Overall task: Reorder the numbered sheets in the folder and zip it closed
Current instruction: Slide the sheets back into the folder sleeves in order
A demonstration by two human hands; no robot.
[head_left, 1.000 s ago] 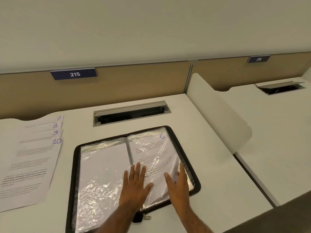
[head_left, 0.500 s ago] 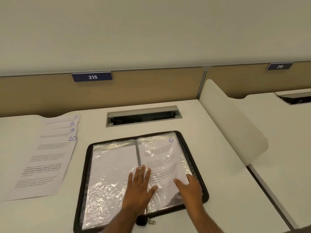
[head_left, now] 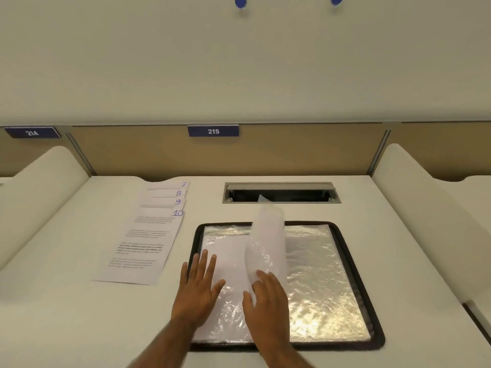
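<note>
- The zip folder [head_left: 351, 277] lies open and flat on the tabletop [head_left: 79, 314], right in front of the person. Its black zip edge shows all the way round.
- The left hand [head_left: 198, 290] rests open on the left-hand page, fingers spread and straight, pinning it down.
- The right hand [head_left: 268, 301] appears to pinch the lower edge of a plastic sleeve [head_left: 267, 243] between thumb and fingers. The sleeve stands nearly upright over the spine, mid-turn, with a white sheet inside. I can't read its number from here.
- The loose sheets [head_left: 143, 243] marked 7, 8, 9 and 10 lie fanned on the tabletop just left of the folder, apart from it.
- To my eye the step in hand is paging through the sleeves. To do it well I'd carry the sleeve over in an arc from its lower corner, let it fall flat, and only then lift the left hand clear so the page beneath doesn't ride up.
- The film looks crinkly and slippery, so a light pinch seems safer than a pull that might tear it at the spine.
- For room, the cable slot [head_left: 281, 193] sits just behind the folder, and the sleeve's top corner leans towards it.
- The left divider [head_left: 39, 187] and right divider [head_left: 414, 187] stand well apart from the work. The bare tabletop to the right of the folder is free for setting sheets down.
</note>
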